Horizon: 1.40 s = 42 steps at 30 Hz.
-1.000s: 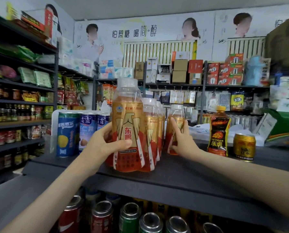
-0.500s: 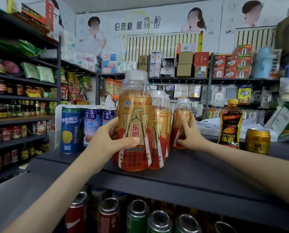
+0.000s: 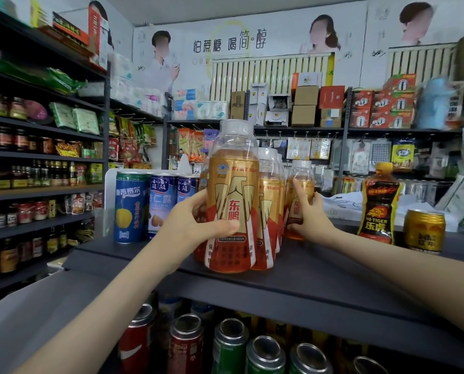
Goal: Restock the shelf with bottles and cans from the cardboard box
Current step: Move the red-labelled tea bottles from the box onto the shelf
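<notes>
L fingers (image 3: 199,202) & thumb curl round the front bottle (image 3: 233,201); L hand (image 3: 195,225) grips it upright at the shelf (image 3: 319,279) front edge, w/ like bottles touching behind. R hand (image 3: 310,215) wraps the back bottle (image 3: 301,182), just beside the row. Blue cans (image 3: 129,206) stand to the left; black bottle (image 3: 379,206) & gold can (image 3: 423,230) to the right, apart.

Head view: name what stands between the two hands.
A row of orange bottles stands there on the shelf; the left hand grips its front bottle, and the right hand holds another bottle beside the row. The head view shows it.
</notes>
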Available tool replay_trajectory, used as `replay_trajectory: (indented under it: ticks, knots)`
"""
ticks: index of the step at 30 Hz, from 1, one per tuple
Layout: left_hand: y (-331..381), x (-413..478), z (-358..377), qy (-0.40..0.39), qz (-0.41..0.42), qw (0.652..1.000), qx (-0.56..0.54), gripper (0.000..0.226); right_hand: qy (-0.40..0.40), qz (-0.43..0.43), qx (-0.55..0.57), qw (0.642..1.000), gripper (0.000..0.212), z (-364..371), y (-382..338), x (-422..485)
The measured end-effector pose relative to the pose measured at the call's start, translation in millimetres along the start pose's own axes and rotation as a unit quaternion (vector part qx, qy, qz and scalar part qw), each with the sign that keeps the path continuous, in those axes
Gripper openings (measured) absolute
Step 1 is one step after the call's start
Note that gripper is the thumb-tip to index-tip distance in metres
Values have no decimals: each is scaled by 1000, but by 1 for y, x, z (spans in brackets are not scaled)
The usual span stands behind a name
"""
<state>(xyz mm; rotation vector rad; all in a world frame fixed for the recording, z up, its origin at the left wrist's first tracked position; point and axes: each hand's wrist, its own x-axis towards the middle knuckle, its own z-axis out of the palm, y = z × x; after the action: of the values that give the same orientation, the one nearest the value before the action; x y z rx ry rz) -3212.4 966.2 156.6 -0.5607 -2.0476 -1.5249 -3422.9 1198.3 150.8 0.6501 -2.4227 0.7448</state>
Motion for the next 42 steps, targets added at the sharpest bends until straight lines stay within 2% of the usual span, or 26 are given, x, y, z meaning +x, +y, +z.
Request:
replay_trajectory:
  ticks: [4, 14, 18, 20, 22, 25, 27, 30, 32, 36, 37, 39, 42]
  knots:
    - [0, 1, 0, 2, -6, 1000, -4, 65, 27, 17, -64, 997, 122, 9, -3, 7]
    - [3, -3, 3, 11, -17, 1000, -4, 69, -47, 14, -76, 996, 116, -14, 3, 1]
    - [6, -5, 8, 12, -18, 999, -25, 67, -2, -11, -82, 997, 110, -34, -15, -7]
    - [8, -7, 11, 4, -11, 1000, -28, 67, 71, -37, 2, 997, 91, -46, -33, -17]
    - [13, -9, 16, -8, -2, 1000, -30, 66, 136, -52, 142, 979, 71, -62, -58, -34]
    - [22, -9, 28, -23, 12, 1000, -18, 59, 117, -118, 294, 941, 46, -89, -98, -78]
    - [27, -6, 38, -41, 14, 999, -16, 60, 39, -169, 323, 930, 52, -102, -116, -109]
    - [30, 0, 54, -80, 12, 996, -26, 65, -70, -184, 311, 930, 87, -108, -127, -136]
    - [32, 3, 63, -107, 7, 994, -11, 65, -67, -170, 298, 937, 98, -111, -123, -141]
    - [41, 6, 72, -133, 24, 987, 92, 70, -43, -123, 335, 933, 98, -118, -107, -138]
    - [44, 6, 73, -115, 49, 984, 129, 71, -36, -109, 334, 936, 98, -118, -102, -137]
    - [45, 7, 70, -31, 116, 971, 208, 72, -28, -88, 305, 948, 100, -113, -93, -133]
    - [28, 13, 49, 93, 228, 912, 327, 66, -21, -63, 224, 972, 101, -103, -83, -127]
